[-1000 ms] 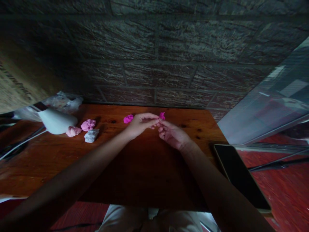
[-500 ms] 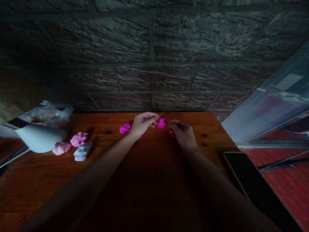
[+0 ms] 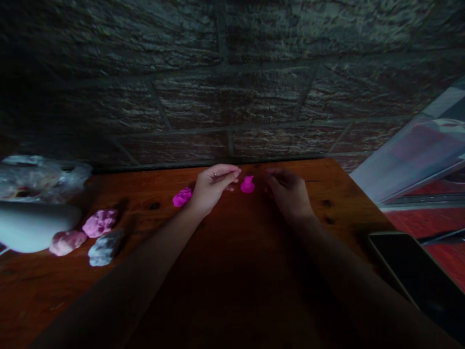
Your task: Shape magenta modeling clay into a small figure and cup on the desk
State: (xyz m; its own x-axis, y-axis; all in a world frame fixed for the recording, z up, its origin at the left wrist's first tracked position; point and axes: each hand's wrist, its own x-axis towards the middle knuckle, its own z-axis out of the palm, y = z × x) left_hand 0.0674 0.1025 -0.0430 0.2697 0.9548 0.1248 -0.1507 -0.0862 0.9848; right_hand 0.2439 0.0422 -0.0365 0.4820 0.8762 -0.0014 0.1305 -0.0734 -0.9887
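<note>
The fingers (image 3: pixel 232 175) of your left hand (image 3: pixel 209 190) are drawn together, thumb tip against the forefinger, and you wear a ring on one of them; whether some tiny bit sits between the tips, you cannot tell. The fingers of your right hand (image 3: pixel 292 195) curl inward with the thumb laid along them, too dim to say if they close on anything. Between your hands, touching neither, a small magenta shape (image 3: pixel 247 185) stands on the counter (image 3: pixel 225 271), wide at the base and narrow at the top. Just beside your left wrist lies a crumpled magenta lump (image 3: pixel 182 197), its right side partly covered by the hand. Farther to your left you have three more lumps grouped together: a pink one (image 3: pixel 100 223), a paler pink one (image 3: pixel 67 243) and a grey-white one (image 3: pixel 106 248). The paler pink one sits right up by a smooth white rounded object (image 3: pixel 39 227), which the left edge of the view cuts off. Behind that is a clear, crinkled plastic bag (image 3: pixel 45 175); you can make out reddish and yellowish patches in it, but not what they are. Near your right forearm a dark-faced phone (image 3: pixel 417 271) lies flat, running out of view at the right. A block wall (image 3: pixel 269 102) rises behind the counter, its left part lost in shadow, and your forearms darken toward the bottom.
</note>
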